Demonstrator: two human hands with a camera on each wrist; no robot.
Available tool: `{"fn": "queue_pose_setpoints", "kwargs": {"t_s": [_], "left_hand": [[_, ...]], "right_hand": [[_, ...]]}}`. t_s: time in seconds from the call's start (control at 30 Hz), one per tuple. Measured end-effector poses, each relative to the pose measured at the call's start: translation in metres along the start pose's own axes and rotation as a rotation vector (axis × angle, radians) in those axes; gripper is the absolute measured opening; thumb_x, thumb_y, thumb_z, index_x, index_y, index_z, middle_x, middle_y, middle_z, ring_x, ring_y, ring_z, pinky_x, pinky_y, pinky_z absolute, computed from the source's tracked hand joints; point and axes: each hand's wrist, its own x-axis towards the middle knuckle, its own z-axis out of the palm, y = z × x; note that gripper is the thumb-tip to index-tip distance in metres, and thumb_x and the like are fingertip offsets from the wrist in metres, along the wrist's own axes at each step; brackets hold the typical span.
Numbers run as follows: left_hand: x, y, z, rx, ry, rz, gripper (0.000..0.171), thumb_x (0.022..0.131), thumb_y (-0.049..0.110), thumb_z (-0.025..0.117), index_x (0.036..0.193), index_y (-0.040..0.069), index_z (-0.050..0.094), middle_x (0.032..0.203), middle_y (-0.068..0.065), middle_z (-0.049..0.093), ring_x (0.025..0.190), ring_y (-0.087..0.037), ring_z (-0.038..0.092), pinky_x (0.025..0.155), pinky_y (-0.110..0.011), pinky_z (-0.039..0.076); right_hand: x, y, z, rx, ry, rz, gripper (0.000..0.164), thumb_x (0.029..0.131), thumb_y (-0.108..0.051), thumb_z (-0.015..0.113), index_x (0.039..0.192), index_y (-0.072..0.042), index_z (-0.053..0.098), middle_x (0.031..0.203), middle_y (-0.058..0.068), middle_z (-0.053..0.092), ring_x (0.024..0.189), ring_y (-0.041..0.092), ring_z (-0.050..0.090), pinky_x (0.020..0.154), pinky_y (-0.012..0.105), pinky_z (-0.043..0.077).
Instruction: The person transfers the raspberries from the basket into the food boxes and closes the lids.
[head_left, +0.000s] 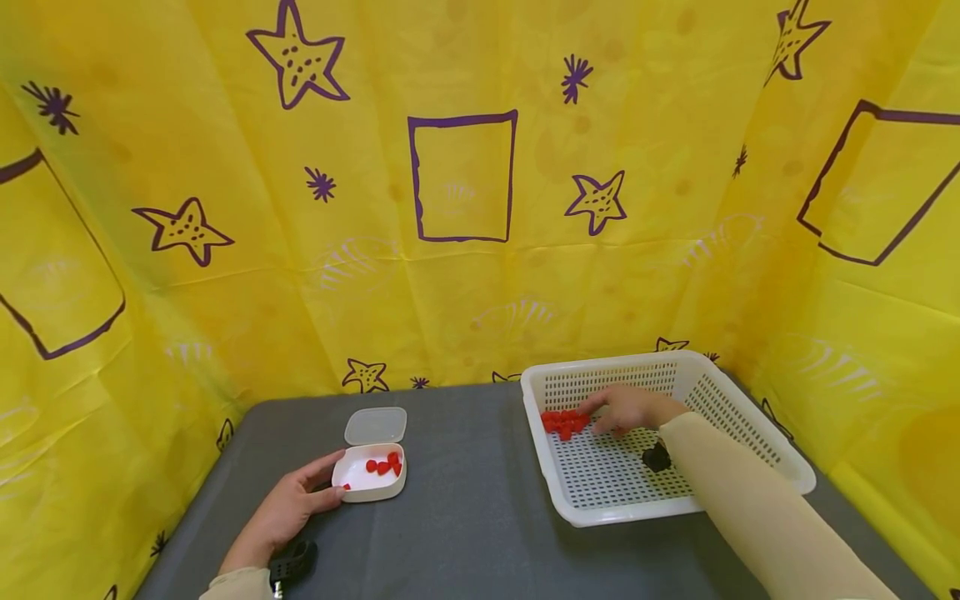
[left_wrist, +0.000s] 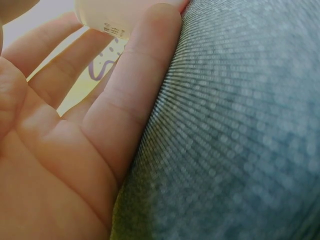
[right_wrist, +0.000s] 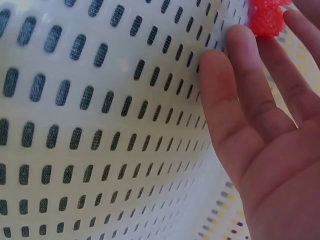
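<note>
My left hand holds a small white box by its left end, thumb at the near corner and index finger at the far one. Several red pieces lie inside the box, and its translucent lid is swung back on the far side. Over on the right, my right hand reaches into a white perforated basket. Its fingertips are at a pile of red pieces in the left corner. In the right wrist view the fingers are extended beside a rough-surfaced red piece.
A dark grey cloth covers the table between box and basket. Yellow patterned curtains hang behind and on both sides. Black wrist devices show at the left wrist and at the right wrist.
</note>
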Motion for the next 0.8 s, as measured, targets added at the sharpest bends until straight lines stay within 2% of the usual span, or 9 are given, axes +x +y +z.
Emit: {"fn": "queue_pose_setpoints", "kwargs": {"t_s": [0.13,0.27,0.4,0.57,0.8], "left_hand": [[0.0000,0.0002,-0.0001,-0.008,-0.002,0.014,0.069,0.087,0.022,0.079,0.147,0.007,0.050,0.140,-0.022,0.053,0.127,-0.036,0.050,0.088,-0.025,0.047],[0.0002,0.0004,-0.0006,-0.016,-0.006,0.022,0.069,0.087,0.022,0.079,0.147,0.007,0.050,0.140,-0.022,0.053,0.127,-0.037,0.049,0.088,-0.024,0.047],[0.0000,0.0003,-0.0006,-0.005,-0.006,0.018,0.069,0.087,0.022,0.079,0.148,0.007,0.049,0.141,-0.022,0.052,0.128,-0.037,0.048,0.093,-0.031,0.048],[-0.0005,0.0002,-0.0001,0.006,-0.007,0.000,0.069,0.087,0.024,0.079,0.148,0.008,0.049,0.143,-0.022,0.050,0.130,-0.039,0.046,0.098,-0.043,0.047],[0.0021,-0.0020,-0.0001,0.013,-0.005,-0.007,0.069,0.088,0.026,0.078,0.149,0.010,0.049,0.144,-0.022,0.049,0.131,-0.039,0.045,0.100,-0.046,0.045]], "right_hand": [[0.0019,-0.0011,0.0018,-0.033,0.004,0.012,0.032,0.083,-0.007,0.079,0.114,-0.013,0.074,0.114,0.004,0.064,0.087,0.024,0.057,0.070,0.038,0.055],[0.0026,-0.0019,0.0034,-0.038,0.006,0.020,0.034,0.082,-0.005,0.079,0.115,-0.012,0.072,0.114,0.004,0.065,0.088,0.024,0.058,0.072,0.038,0.056],[0.0031,-0.0024,0.0050,-0.047,0.006,0.013,0.035,0.083,-0.001,0.077,0.116,-0.010,0.071,0.109,0.005,0.067,0.088,0.022,0.058,0.071,0.037,0.055],[0.0035,-0.0032,0.0065,-0.092,0.010,0.002,0.026,0.083,0.002,0.076,0.106,-0.010,0.070,0.092,0.003,0.065,0.083,0.022,0.058,0.066,0.035,0.054],[0.0060,-0.0004,0.0071,-0.188,0.032,-0.018,0.019,0.083,0.002,0.077,0.094,-0.012,0.073,0.087,0.001,0.064,0.078,0.021,0.058,0.063,0.033,0.054]]}}
